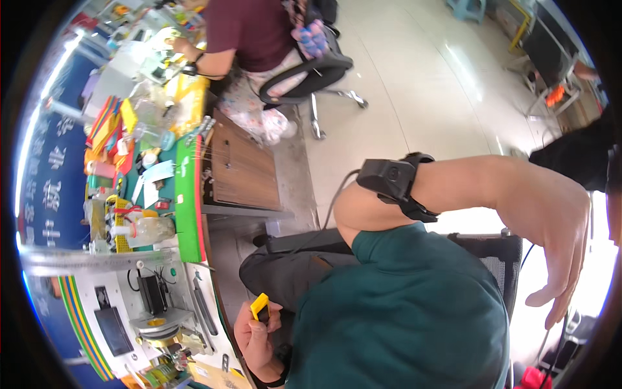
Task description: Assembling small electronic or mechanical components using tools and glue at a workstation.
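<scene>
Near the front edge of the bench, at the lower left, my left hand point(256, 334) pinches a small yellow-and-black block point(260, 307) between thumb and fingers. Its exact kind is unclear, and the fingers cover part of it. On the right side my right hand point(551, 217) hangs in the air, away from the bench, holding nothing, with its fingers stretched and the thumb apart. A small black camera point(392, 178) is strapped to my right forearm, and a cable runs from it. My dark green shirt fills the lower middle.
A bench machine point(159, 318) with a metal disc stands left of my left hand. Farther along the bench point(189, 194) lie bottles, a yellow basket point(120, 223) and coloured sheets. A co-worker point(256, 39) sits at the far end on a wheeled chair point(324, 74). Dark clothing shows at right.
</scene>
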Available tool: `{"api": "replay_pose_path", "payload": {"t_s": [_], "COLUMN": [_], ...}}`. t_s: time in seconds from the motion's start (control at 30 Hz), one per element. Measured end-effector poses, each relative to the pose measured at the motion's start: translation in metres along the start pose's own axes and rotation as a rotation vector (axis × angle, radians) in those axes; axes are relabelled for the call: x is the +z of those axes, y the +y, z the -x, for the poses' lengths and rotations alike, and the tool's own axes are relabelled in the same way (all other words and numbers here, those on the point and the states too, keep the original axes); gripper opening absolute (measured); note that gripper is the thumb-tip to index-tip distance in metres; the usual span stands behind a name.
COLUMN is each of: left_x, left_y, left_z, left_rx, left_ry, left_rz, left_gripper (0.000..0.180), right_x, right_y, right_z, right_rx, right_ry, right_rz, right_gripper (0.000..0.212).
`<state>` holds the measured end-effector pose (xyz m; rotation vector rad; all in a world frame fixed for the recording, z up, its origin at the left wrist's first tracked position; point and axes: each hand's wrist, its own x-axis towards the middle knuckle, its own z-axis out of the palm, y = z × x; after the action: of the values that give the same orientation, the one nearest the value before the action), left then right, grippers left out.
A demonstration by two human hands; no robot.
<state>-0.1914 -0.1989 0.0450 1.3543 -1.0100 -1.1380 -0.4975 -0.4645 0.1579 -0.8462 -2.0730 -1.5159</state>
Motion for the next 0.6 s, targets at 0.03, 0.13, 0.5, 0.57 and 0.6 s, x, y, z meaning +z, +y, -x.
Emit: {"api": "replay_pose_path", "payload": {"t_s": [0.03,0.13,0.5,0.57,0.6], "left_x": [-0.002,-0.009,-0.056,-0.059,-0.063], "left_y": [0.002,0.005,-0.006,-0.009,-0.008], "left_z": [0.007,0.023,0.118,0.126,0.128], "left_rx": [0.042,0.104,0.219,0.236,0.235], "left_ry": [0.052,0.149,0.702,0.802,0.874], "left_rz": [0.011,0.059,0.064,0.074,0.053], "left_gripper": [0.060,0.059,0.031,0.032,0.031], "right_x": [0.001,-0.001,0.159,0.189,0.197], "right_y": [0.009,0.046,0.227,0.250,0.257], "right_z": [0.001,0.007,0.164,0.196,0.214], "right_rx": [0.059,0.255,1.578,1.845,1.855], "right_ry": [0.039,0.139,0.480,-0.029,-0.041], "right_rz": [-0.101,-0.451,0.246,0.313,0.261], "right_gripper": [0.026,0.027,0.034,0.036,0.036]}}
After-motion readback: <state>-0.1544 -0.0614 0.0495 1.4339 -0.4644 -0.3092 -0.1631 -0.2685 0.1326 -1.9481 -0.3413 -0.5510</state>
